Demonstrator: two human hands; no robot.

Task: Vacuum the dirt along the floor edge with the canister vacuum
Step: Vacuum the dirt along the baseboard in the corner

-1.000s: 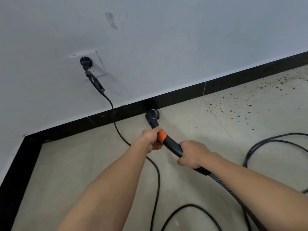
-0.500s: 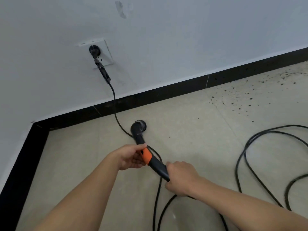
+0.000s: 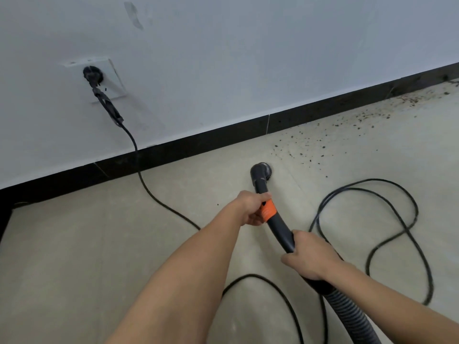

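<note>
A black vacuum wand with an orange band runs from a ribbed hose at the lower right to a round brush nozzle that sits on the beige floor. My left hand grips the wand at the orange band. Further back, my right hand grips the wand near the hose joint. Dark specks of dirt lie scattered to the right of the nozzle, thicker along the black baseboard. The canister itself is out of view.
A black power cord hangs from a plug in the white wall socket and crosses the floor under my arms. More cord lies in loops on the floor at the right. A corner of the room is at the far left.
The nozzle has swung right, away from the cord at the wall, and now sits by the edge of the dirt patch. Both hands keep their grip on the wand.
</note>
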